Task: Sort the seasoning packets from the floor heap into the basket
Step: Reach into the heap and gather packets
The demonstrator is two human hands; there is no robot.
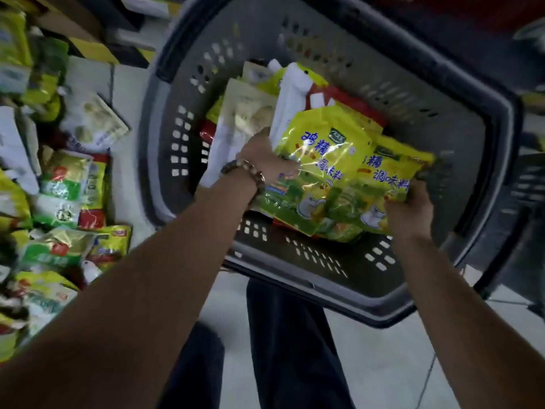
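in the head view, two yellow packets [339,175] were held together as one overlapping bundle above the inside of the grey basket [156,119], towards its near right side. their printed faces were turned up to the camera, with blue lettering readable from the person's side. their top edges pointed away from the person towards the basket's far wall, skewed a little to the right, so each packet's long axis ran roughly near to far. the two lay side by side, the left one partly over the right one, and the bundle stretched from one hand to the other.

the left hand [265,160] gripped the bundle's left edge, its back up and its fingers hidden behind the plastic. a bead bracelet [244,172] sat on that wrist, and the forearm reached in from the lower left over the basket's near rim. the right hand [410,208] gripped the lower right corner of the bundle, fingers curled on it, the forearm coming in from the lower right.

under and behind the bundle, pale and white packets [250,113] leaned in the basket, with red ones beside them. the heap [65,187] of green, yellow and red packets lay on the floor [368,364] left of the basket. dark trousers [283,335] showed between the arms.
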